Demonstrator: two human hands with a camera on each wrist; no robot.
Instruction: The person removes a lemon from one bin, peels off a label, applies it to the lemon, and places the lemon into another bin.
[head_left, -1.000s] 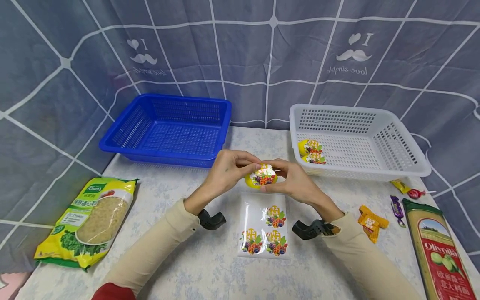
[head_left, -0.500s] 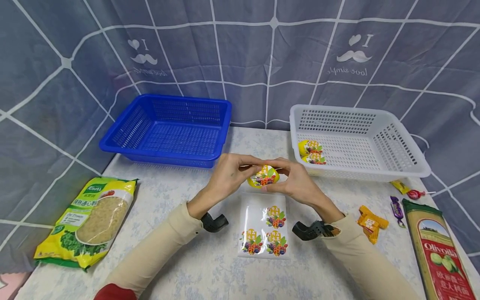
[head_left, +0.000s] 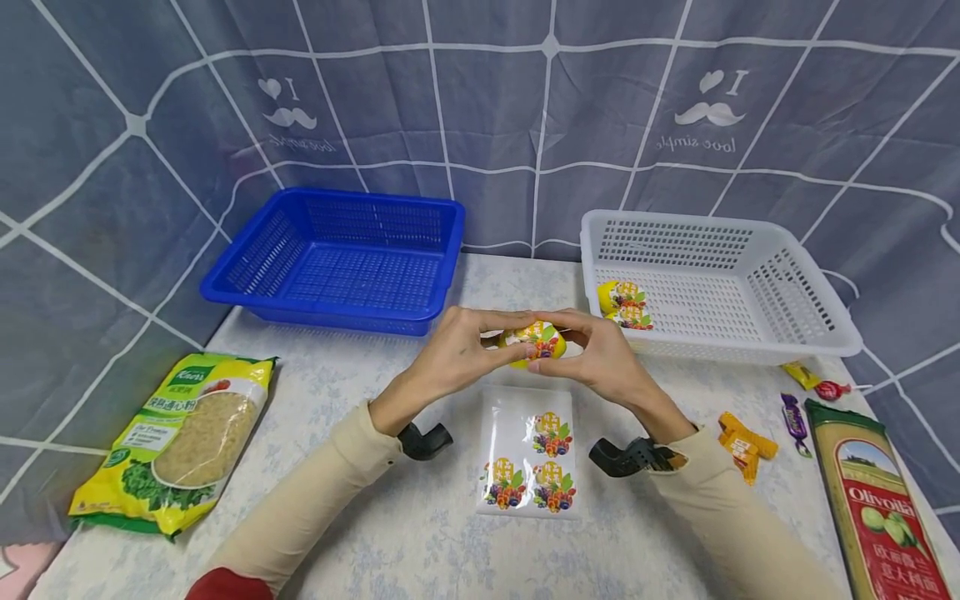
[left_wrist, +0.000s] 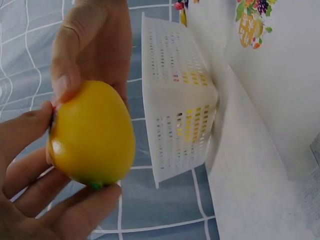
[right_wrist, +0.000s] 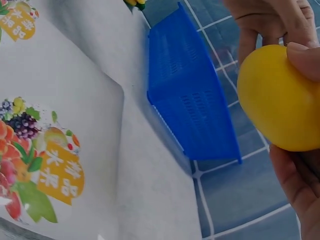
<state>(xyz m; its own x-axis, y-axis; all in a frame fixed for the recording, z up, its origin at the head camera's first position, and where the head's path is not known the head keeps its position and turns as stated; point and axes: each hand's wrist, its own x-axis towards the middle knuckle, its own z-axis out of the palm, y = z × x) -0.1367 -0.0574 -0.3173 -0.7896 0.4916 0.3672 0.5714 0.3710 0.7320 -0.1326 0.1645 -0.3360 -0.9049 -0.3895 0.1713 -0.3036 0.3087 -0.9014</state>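
Note:
Both hands hold a smooth yellow lemon (left_wrist: 95, 135) with a green tip, raised above the table. A glossy fruit-print sticker (head_left: 542, 332) covers its side facing the head camera. My left hand (head_left: 454, 354) grips the left end, its thumb across the sticker's lower part and its fingers behind. From the other side my right hand (head_left: 604, 360) grips it, thumb low on the front and index finger along the top. Below the hands lies a white sticker sheet (head_left: 513, 404) bearing 3 fruit-print stickers.
A blue basket (head_left: 330, 314) stands at the back left. In the white basket (head_left: 720, 346) at the back right sit 2 stickered lemons (head_left: 627, 317). A pasta bag (head_left: 180, 442) lies left; wrapped candies (head_left: 742, 446) and a spaghetti pack (head_left: 873, 500) lie right.
The lemon has turned and shifted slightly right in the hands. The left thumb has moved from the sticker's upper edge down onto its front.

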